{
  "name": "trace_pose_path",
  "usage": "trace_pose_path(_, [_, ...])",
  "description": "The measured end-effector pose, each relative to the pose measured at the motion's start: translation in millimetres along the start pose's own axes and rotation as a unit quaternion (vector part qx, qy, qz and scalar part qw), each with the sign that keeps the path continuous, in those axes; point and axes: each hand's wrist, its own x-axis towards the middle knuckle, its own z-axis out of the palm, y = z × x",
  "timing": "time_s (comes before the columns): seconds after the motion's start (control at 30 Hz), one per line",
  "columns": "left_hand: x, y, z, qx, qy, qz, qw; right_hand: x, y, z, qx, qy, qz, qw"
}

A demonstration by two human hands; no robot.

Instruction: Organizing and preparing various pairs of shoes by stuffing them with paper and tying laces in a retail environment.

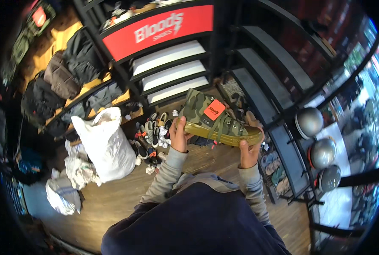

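A camouflage high-top sneaker (196, 111) with a glossy olive sole is held up before me, its toe to the right and its heel to the left. My left hand (179, 135) is closed round the heel end of the sole. The toe end is gripped by my right hand (251, 148), thumb on the near side of the sole and fingers over the front. An orange-red hang tag (215, 110) lies against the shoe's side, beside the green laces (220, 127).
Many small shoes (155, 136) lie on the wooden floor beyond my left hand. A bulging white sack (108, 146) stands to the left. White-topped shelves (172, 75) rise ahead, dark shelves (264, 93) stand right, and backpacks (64, 74) fill a rack at far left. Round silvery helmets (323, 153) line the right.
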Motion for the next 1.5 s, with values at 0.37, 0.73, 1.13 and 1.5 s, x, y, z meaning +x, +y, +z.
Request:
trace_pose_path(0.37, [-64.0,98.0,-197.1,-0.067,0.114,0.264,0.955,-18.2,60.6,177.9,0.393,-0.259,0.452,0.758])
trace_pose_path(0.73, [-80.6,167.7,-301.9,-0.286,0.204,0.277,0.894,-115.6,80.1,315.1,0.228,-0.471,0.483,0.702])
trace_pose_path(1.13, [55.5,136.1,-293.9,-0.123,0.294,0.002,0.948,-43.8,135.4,287.8,0.156,-0.321,0.494,0.793])
trace_pose_path(1.5, [139.7,46.9,-223.5,-0.031,0.207,-0.076,0.975,106.1,213.4,258.3,0.115,-0.264,0.464,0.838])
